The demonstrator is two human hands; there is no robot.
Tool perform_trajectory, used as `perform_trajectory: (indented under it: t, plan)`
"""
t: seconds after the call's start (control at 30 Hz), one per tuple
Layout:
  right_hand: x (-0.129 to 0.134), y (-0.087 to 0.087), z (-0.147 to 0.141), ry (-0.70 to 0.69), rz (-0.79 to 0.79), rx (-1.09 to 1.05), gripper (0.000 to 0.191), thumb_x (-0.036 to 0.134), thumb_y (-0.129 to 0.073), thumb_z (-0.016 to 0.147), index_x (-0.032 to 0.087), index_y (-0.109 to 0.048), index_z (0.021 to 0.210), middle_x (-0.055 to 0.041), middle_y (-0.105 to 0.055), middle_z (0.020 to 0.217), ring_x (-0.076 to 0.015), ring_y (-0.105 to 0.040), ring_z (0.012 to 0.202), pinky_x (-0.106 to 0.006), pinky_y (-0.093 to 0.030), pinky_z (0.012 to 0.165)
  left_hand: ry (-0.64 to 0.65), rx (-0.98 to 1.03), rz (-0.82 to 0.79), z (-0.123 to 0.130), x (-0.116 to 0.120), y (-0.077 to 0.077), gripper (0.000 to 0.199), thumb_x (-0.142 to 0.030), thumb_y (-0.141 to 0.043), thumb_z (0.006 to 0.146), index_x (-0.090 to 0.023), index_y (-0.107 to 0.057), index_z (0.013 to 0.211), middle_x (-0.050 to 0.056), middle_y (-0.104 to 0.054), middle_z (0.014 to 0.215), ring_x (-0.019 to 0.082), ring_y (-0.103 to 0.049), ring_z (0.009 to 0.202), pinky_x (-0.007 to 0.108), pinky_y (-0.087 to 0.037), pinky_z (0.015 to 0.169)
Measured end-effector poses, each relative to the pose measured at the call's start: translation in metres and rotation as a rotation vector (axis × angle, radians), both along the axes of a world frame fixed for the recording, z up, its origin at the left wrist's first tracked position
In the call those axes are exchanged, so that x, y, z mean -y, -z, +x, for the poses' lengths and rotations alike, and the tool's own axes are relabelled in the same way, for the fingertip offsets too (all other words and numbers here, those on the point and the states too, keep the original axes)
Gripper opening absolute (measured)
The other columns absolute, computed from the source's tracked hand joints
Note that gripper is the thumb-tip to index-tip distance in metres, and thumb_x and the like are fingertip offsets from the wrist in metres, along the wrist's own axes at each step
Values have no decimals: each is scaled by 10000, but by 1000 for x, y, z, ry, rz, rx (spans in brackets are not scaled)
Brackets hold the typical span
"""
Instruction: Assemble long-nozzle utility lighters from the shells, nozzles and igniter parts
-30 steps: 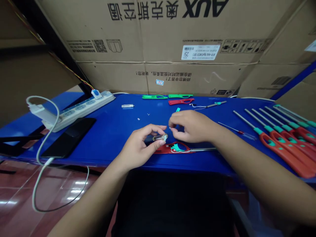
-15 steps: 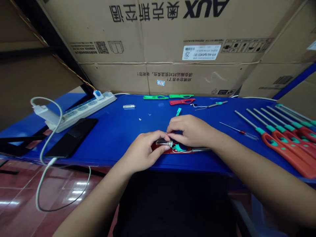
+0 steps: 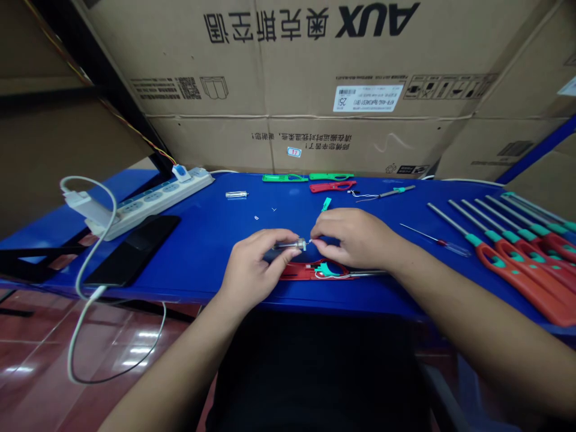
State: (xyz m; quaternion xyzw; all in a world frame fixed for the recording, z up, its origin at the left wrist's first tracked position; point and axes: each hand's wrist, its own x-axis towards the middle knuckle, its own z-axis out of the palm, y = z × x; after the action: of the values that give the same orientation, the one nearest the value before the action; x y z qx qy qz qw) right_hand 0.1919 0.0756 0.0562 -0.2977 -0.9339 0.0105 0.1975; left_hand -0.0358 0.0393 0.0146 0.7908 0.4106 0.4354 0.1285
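Note:
My left hand (image 3: 252, 264) is closed around a clear lighter fuel tank (image 3: 294, 245), its metal valve end pointing right. Facing that end, the thumb and forefinger of my right hand (image 3: 353, 237) pinch a tiny white piece (image 3: 309, 241), too small to name. A narrow gap separates the hands. Below them lies an opened red lighter shell (image 3: 294, 273), partly hidden by my left hand. Inside it are a teal trigger (image 3: 324, 270) and a white wire, and a metal tube (image 3: 366, 273) runs out to the right. A small teal part (image 3: 326, 204) lies beyond my right hand.
Several assembled red lighters (image 3: 522, 270) lie at right beside a screwdriver (image 3: 443, 243). Green shell halves (image 3: 284, 178), a red shell (image 3: 332, 187), a wired metal tube (image 3: 396, 191) and another tank (image 3: 236, 194) lie behind. A power strip (image 3: 153, 201) and phone (image 3: 132, 249) occupy the left.
My left hand has lifted the fuel tank up off the red shell, uncovering more of it. My right hand has drawn slightly right, and the tiny white piece now shows at its fingertips.

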Motion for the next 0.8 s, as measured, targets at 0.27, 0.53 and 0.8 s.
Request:
perform_trajectory:
  t: [0.27, 0.53, 0.8]
  plan:
    - [4, -3, 1, -124, -34, -161, 145, 187, -546, 908, 182, -690, 928, -51, -708, 889, -164, -631, 813, -292, -489, 752, 73, 10, 1, 1, 0, -2, 114, -263, -685, 914, -222, -719, 1014, 21, -767, 982, 169, -711, 900, 282, -562, 844]
    - [3, -4, 3, -174, -80, -270, 106, 178, -535, 958, 183, -640, 962, -43, -658, 905, -152, -597, 842, -293, -490, 782, 29, 13, 16, 1, 0, -1, 109, -261, -686, 914, -208, -701, 1007, 21, -763, 980, 161, -708, 903, 273, -558, 847]
    - [6, 1, -3, -200, -87, -324, 122, 177, -526, 957, 186, -648, 963, -49, -677, 909, -159, -626, 845, -295, -494, 774, -3, 30, 8, -1, 4, 1, 127, -288, -678, 917, -211, -692, 1017, 25, -766, 987, 165, -721, 885, 284, -578, 838]
